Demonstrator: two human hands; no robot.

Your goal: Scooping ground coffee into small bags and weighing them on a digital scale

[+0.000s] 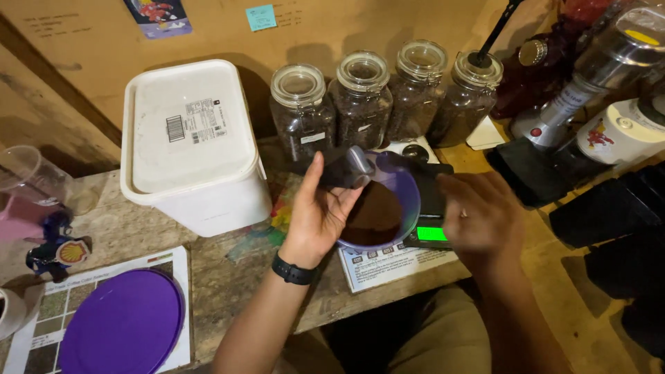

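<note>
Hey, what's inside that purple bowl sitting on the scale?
The purple bowl holds dark brown ground powder, heaped against its near wall. The left hand covers the bowl's left rim and part of the contents, so the bottom there is hidden. The scale shows only its lit green display.

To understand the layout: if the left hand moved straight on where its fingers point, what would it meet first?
The left hand points up and away, holding a dark scoop. Beyond it, probably the glass jars of dark beans come first, though depth is unclear.
</note>
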